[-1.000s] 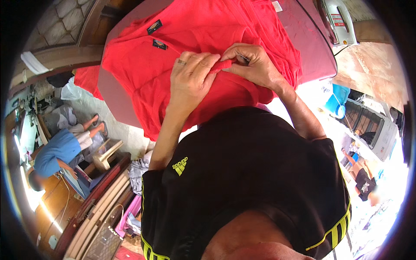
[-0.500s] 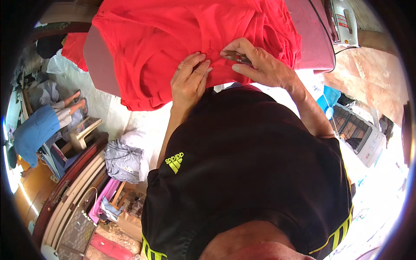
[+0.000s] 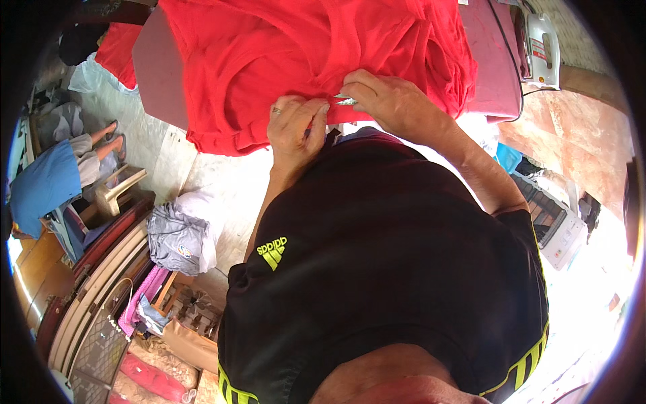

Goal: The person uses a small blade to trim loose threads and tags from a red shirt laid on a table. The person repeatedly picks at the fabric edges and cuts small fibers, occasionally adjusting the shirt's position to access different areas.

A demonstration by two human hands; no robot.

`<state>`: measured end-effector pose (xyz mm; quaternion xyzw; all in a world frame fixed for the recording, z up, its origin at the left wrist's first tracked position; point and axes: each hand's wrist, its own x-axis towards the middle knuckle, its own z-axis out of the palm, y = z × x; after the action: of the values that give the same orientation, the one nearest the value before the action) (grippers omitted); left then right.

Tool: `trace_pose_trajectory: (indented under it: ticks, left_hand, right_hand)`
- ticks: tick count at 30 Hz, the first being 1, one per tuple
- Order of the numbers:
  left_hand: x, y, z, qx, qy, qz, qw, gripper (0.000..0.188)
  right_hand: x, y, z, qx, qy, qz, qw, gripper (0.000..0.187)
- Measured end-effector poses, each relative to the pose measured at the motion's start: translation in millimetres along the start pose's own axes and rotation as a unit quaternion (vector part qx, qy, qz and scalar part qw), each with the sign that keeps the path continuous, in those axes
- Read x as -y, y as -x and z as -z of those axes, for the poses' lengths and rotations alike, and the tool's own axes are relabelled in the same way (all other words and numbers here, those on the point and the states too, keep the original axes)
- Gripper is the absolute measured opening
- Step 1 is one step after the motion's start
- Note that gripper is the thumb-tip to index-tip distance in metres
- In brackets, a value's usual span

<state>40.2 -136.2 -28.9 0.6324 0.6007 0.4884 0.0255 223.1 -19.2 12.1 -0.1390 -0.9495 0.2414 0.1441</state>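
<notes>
A heap of red cloth point(image 3: 303, 47), which looks like a garment, lies over the padded board in front of me. My left hand point(image 3: 293, 128), with a ring on one finger, is closed on the cloth's near edge, thumb and fingers pinching it. In my right hand point(image 3: 397, 104) is a small pair of metal thread snips point(image 3: 346, 102). Their pointed blades stick out toward the left fingertips, close to the pinched cloth. The rest of the snips is hidden by my fingers.
A maroon padded board point(image 3: 494, 60) carries the cloth. A white iron point(image 3: 542, 50) stands at its right, with a cord along the edge. At left are a grey cloth bundle point(image 3: 178, 239), a stool point(image 3: 121, 192) and a person in blue point(image 3: 47, 188), bending.
My right hand has turned, so the snips' body is now hidden and only the blades show. The left hand keeps its pinch. The whole view has shifted slightly.
</notes>
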Motion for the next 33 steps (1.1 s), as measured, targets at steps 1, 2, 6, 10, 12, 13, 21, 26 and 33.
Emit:
trace_pose_trajectory:
  ticks: [1,2,6,10,12,13,21,26,33]
  left_hand:
    - [2,1,-1,-0.005,0.004,-0.002,1.000,0.017]
    - [4,2,-2,-0.009,0.009,-0.005,1.000,0.017]
    - [5,0,0,-0.010,0.017,-0.013,1.000,0.015]
    - [7,-3,3,0.014,0.020,-0.014,1.000,0.012]
    - [10,-4,1,0.025,0.023,-0.019,0.999,0.011]
    - [11,-4,1,0.029,0.029,-0.016,0.999,0.010]
    - [9,-5,40,0.147,0.134,0.099,0.975,0.008]
    - [-5,-34,94,0.382,0.092,0.107,0.913,0.013]
    - [-15,-49,-3,0.043,0.032,0.060,0.997,0.023]
  right_hand:
    - [1,-1,-3,0.000,0.010,-0.002,1.000,0.022]
    - [3,-2,-5,-0.001,0.020,-0.004,1.000,0.021]
    - [7,-6,-8,0.000,0.045,-0.009,0.999,0.020]
    - [11,-7,-11,0.001,0.059,-0.020,0.998,0.023]
    - [13,-7,-13,-0.002,0.053,-0.031,0.998,0.024]
    - [13,-7,-13,-0.003,0.051,-0.034,0.998,0.025]
    - [7,10,-12,-0.009,-0.077,-0.105,0.991,0.029]
    - [7,11,12,-0.057,-0.235,-0.195,0.951,0.024]
    - [-24,-16,6,-0.135,-0.251,-0.184,0.941,0.017]
